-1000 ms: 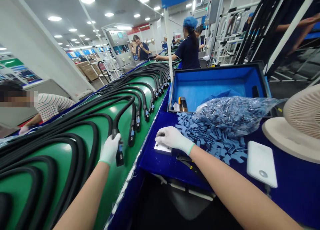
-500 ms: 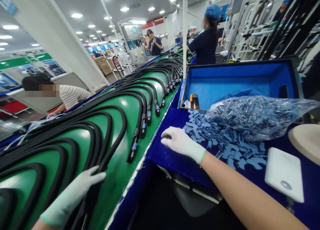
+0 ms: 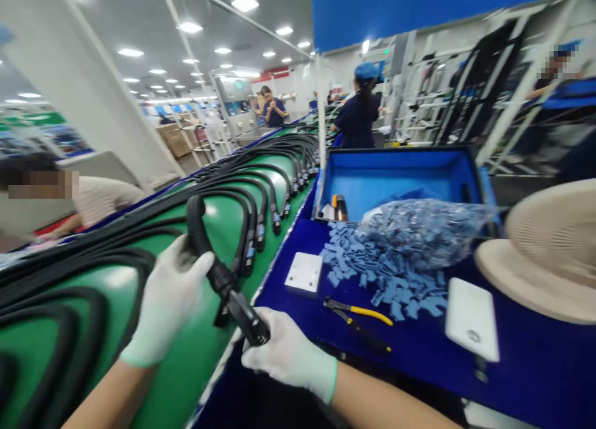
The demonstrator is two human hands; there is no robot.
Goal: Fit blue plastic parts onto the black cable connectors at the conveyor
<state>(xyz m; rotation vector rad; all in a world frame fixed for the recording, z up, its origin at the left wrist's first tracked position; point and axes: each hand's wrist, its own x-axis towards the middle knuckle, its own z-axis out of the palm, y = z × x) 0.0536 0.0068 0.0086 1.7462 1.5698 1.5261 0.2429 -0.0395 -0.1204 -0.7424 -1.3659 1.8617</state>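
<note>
Conveyor: belt (image 3: pixel 118 280) left of the bench (image 3: pixel 279 308), looped cables (image 3: pixel 261 190) in rows along it.
Bench: plate (image 3: pixel 303 272) at left, loose foam pieces (image 3: pixel 377 274) beside it, pliers (image 3: pixel 356 320) in front, flat panel (image 3: pixel 471 319) and fan (image 3: pixel 554 249) to the right.
Rear: open case (image 3: pixel 400 168) behind a plastic bag (image 3: pixel 421 233), jar (image 3: pixel 339 207) inside.
Hands: held cable (image 3: pixel 223 280) between left hand (image 3: pixel 165 302) and right hand (image 3: pixel 288 354), over the bench edge.

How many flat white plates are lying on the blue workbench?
2: a small square white plate left of the loose blue pieces, and a larger rectangular white plate right of them. Others could be hidden under the clear plastic bag.
</note>
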